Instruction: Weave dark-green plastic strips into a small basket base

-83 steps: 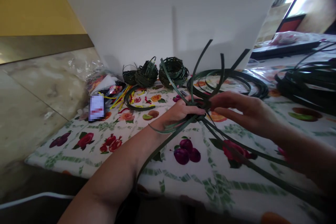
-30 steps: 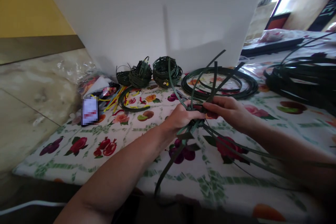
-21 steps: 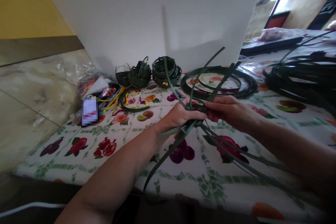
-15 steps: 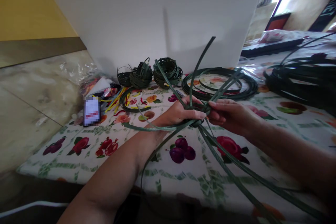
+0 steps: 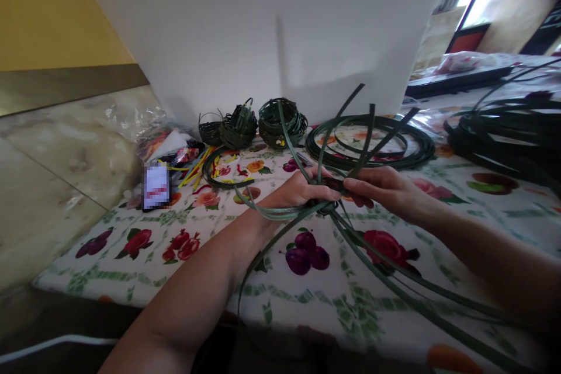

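The left hand [image 5: 298, 193] curls shut around the crossing of light, springy-looking dark-green weaving strips [image 5: 326, 206] above the fruit-print desk [image 5: 280, 298], and the right hand's fingers [image 5: 363, 187] pinch them there, probably the steadiest hold, since the long free ends would flex.

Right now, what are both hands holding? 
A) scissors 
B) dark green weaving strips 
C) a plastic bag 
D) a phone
B: the left hand and the right hand both grip the dark green weaving strips at the spot where the strips cross.
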A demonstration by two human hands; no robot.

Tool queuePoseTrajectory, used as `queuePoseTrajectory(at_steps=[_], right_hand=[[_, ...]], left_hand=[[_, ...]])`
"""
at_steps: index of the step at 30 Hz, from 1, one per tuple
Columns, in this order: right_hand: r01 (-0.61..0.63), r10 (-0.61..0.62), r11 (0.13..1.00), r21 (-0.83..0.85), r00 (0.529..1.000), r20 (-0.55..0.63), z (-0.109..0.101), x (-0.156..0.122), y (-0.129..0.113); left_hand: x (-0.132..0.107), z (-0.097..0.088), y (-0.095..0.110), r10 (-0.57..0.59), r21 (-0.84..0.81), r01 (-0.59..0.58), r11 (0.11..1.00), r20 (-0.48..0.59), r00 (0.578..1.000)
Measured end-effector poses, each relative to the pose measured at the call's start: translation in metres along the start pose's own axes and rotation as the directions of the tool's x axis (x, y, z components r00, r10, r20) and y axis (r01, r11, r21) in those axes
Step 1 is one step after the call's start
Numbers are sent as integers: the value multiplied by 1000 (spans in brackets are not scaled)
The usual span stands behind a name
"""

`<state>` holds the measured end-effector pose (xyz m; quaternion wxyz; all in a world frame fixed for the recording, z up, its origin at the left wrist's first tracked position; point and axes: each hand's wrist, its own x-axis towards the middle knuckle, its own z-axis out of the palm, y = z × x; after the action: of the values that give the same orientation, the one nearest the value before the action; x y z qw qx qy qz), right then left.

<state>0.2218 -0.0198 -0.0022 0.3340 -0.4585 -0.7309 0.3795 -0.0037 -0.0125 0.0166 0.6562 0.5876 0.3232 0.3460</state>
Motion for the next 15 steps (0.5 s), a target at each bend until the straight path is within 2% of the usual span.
queuePoseTrajectory(at_steps=[5, 8, 11, 13, 15], right_hand=[[-12, 11, 1000, 22, 999, 38, 9, 2, 3], [-47, 41, 995, 92, 997, 62, 14, 2, 3], [-67, 63, 988, 140, 997, 37, 19, 1, 4], [-75, 70, 971, 229, 997, 31, 22, -1, 4], [-87, 69, 914, 397, 996, 60, 25, -3, 4]], left_hand=[[1, 1, -2, -28, -48, 28, 998, -3, 1000], [11, -2, -12, -43, -91, 43, 995, -7, 999], [21, -5, -23, -42, -122, 43, 992, 12, 999], [25, -6, -27, 0, -122, 6, 993, 45, 999], [26, -6, -30, 59, -111, -51, 992, 66, 996]])
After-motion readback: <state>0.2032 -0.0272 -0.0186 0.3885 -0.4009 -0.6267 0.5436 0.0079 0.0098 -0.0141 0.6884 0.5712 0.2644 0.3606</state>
